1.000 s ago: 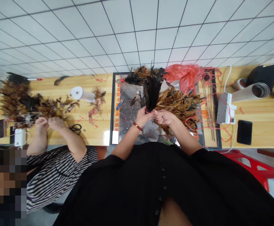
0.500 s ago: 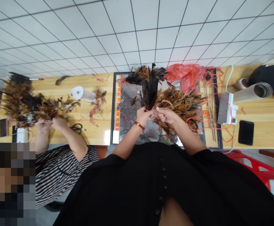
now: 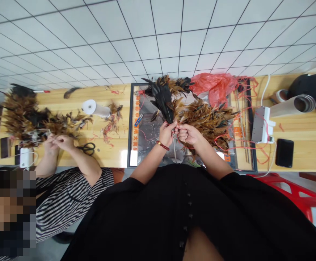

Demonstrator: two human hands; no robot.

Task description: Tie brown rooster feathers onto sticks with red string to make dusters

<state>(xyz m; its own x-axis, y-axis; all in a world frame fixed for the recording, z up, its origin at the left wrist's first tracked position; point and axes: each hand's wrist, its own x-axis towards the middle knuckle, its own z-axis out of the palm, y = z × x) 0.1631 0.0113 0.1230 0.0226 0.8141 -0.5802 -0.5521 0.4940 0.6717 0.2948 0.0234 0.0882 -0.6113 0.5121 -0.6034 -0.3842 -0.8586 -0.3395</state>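
A bundle of dark feathers (image 3: pixel 161 99) stands up from my left hand (image 3: pixel 168 132), which grips its base. My right hand (image 3: pixel 187 133) is closed right beside it, pinching red string (image 3: pixel 178 127) at the bundle's base. A thin stick hangs down between the two hands. Behind them lies a pile of brown feathers (image 3: pixel 203 117) on a framed glass panel (image 3: pixel 133 123) set on the wooden table (image 3: pixel 111 152).
A co-worker in a striped top works on a feather string (image 3: pixel 35 121) at the left, their hands (image 3: pixel 57 141) near black scissors (image 3: pixel 87 148). A white roll (image 3: pixel 90 107), red plastic bag (image 3: pixel 214 85), power strip (image 3: pixel 261 123), black phone (image 3: pixel 285 153) and grey roll (image 3: pixel 293 105) lie around.
The dark feather bundle has tilted to the left and my hands have drawn close together at its base. The co-worker's hands have shifted slightly.
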